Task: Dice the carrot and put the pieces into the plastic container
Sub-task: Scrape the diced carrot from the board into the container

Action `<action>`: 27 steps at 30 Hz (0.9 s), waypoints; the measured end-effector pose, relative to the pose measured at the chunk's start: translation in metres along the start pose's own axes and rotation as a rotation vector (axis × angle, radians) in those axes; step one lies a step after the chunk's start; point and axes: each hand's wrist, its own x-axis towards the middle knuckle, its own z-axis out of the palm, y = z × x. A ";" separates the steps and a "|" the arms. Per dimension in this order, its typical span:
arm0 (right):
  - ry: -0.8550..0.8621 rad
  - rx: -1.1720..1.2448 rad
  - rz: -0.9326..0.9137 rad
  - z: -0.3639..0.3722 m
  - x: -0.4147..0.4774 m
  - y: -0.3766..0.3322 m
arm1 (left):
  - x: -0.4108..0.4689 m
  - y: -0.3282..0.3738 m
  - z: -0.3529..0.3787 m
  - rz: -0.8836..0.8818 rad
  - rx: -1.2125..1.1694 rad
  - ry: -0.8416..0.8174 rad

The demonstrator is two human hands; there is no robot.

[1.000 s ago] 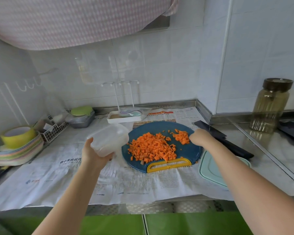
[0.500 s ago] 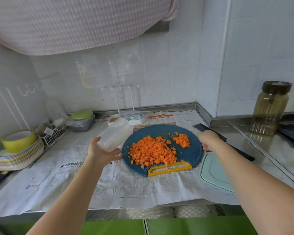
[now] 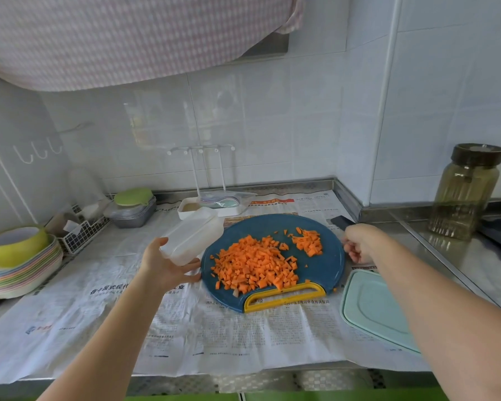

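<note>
Newspaper (image 3: 185,328) underlies cutting board (image 3: 327,256), lid (image 3: 379,308) beside it.

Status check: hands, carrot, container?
Left hand holding clear plastic container, tilted, beside round blue cutting board. Right hand at board's right edge, holding nothing visible. Diced orange carrot all on board; nothing in the way.

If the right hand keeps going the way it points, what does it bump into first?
Probably the black knife lying just beyond the right hand, by the blue cutting board's far right rim. Depth is hard to judge here.
</note>
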 end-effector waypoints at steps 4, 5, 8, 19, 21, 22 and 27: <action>-0.158 0.244 -0.051 0.005 0.001 -0.005 | 0.005 0.001 -0.005 -0.009 0.002 -0.021; -0.195 0.299 -0.072 0.006 0.001 -0.005 | 0.006 0.000 -0.006 -0.006 0.002 -0.022; -0.283 0.398 -0.104 0.009 -0.001 0.001 | 0.007 -0.001 -0.009 0.011 -0.015 -0.010; -0.179 0.488 -0.128 -0.009 -0.006 0.001 | -0.015 0.025 -0.011 0.285 -0.197 0.158; -0.168 0.465 -0.149 -0.019 -0.010 -0.004 | -0.018 0.036 -0.017 0.390 -0.060 0.226; -0.168 0.457 -0.159 -0.023 -0.013 -0.007 | -0.020 0.041 -0.018 0.427 0.023 0.252; -0.155 0.480 -0.205 -0.039 -0.030 -0.025 | -0.026 0.053 -0.019 0.391 0.423 0.317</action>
